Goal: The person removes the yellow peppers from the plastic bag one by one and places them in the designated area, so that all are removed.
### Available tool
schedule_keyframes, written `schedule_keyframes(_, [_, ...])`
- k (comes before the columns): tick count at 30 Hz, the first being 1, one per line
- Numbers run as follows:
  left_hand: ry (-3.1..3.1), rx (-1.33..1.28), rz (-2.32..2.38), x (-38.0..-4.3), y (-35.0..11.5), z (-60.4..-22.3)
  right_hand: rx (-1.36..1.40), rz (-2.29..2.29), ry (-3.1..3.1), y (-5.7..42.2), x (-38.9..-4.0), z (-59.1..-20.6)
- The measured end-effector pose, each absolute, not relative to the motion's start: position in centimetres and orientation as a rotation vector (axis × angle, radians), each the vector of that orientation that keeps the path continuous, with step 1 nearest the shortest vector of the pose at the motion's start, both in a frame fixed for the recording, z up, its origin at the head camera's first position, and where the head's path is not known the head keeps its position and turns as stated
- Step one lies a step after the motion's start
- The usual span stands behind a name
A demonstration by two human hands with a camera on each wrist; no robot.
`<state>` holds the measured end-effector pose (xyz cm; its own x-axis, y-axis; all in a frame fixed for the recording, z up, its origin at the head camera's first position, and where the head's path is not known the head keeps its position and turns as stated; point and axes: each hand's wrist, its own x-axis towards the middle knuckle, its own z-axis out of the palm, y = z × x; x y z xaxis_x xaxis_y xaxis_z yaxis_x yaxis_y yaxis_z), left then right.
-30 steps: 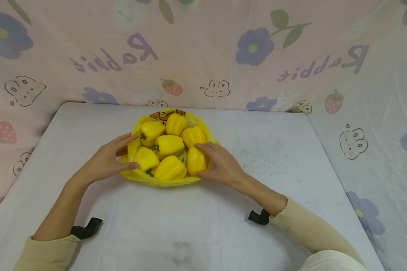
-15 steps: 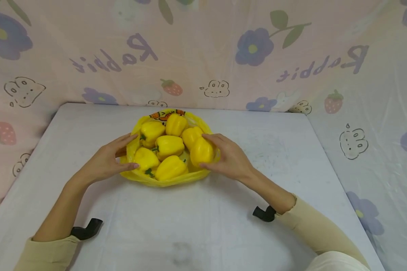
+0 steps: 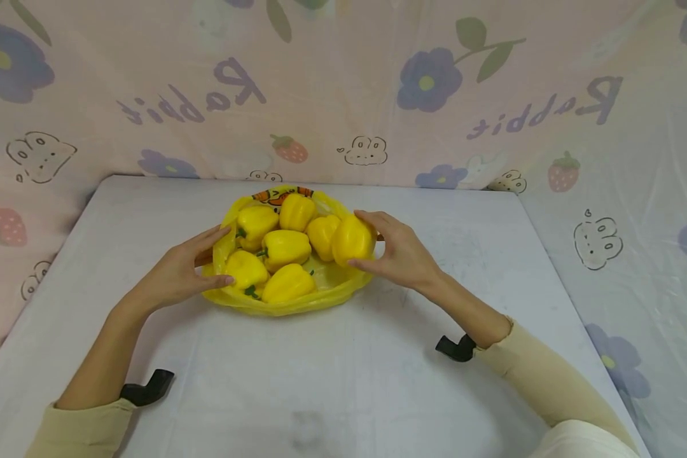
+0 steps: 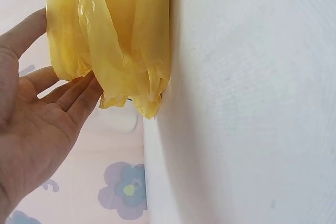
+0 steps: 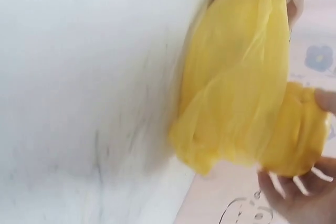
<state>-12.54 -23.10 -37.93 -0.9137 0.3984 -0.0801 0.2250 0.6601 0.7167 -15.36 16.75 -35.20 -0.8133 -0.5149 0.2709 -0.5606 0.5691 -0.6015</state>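
A yellow bell pepper (image 3: 352, 242) is in my right hand (image 3: 402, 253), gripped between thumb and fingers at the right rim of a yellow plastic bag (image 3: 343, 298). In the right wrist view the held pepper (image 5: 298, 137) is raised at the top edge of the bag (image 5: 231, 77). Several more yellow peppers (image 3: 286, 247) lie inside the opened bag, some with green stems showing. My left hand (image 3: 174, 270) holds the bag's left rim, thumb at the front and fingers farther back. From the left wrist view, fingers (image 4: 79, 95) reach behind the bag's wall (image 4: 115, 35).
The bag rests on a white-covered table (image 3: 298, 381). A patterned curtain (image 3: 343, 89) with flowers and rabbits hangs behind and at the sides. Black curved pieces (image 3: 149, 388) stick out at both sleeve cuffs.
My right hand has moved right and away from me, lifting the pepper from the bag's right side to its rim. My left hand stays in place.
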Motion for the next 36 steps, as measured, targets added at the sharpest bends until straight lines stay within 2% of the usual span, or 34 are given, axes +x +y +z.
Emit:
schedule_keyframes(16, [2.647,0.508,1.095,-12.8,-23.3,-37.7,1.036,1.267,-2.702,19.8,-19.4,-35.9])
schedule_keyframes(27, [2.621,0.498,1.118,-12.8,-23.3,-37.7,0.912,1.277,-2.758,21.6,-21.7,-36.1])
schedule_keyframes(36, [2.613,0.495,1.136,-12.9,-23.4,-37.9,0.630,1.378,-2.797,23.7,-23.4,-36.2])
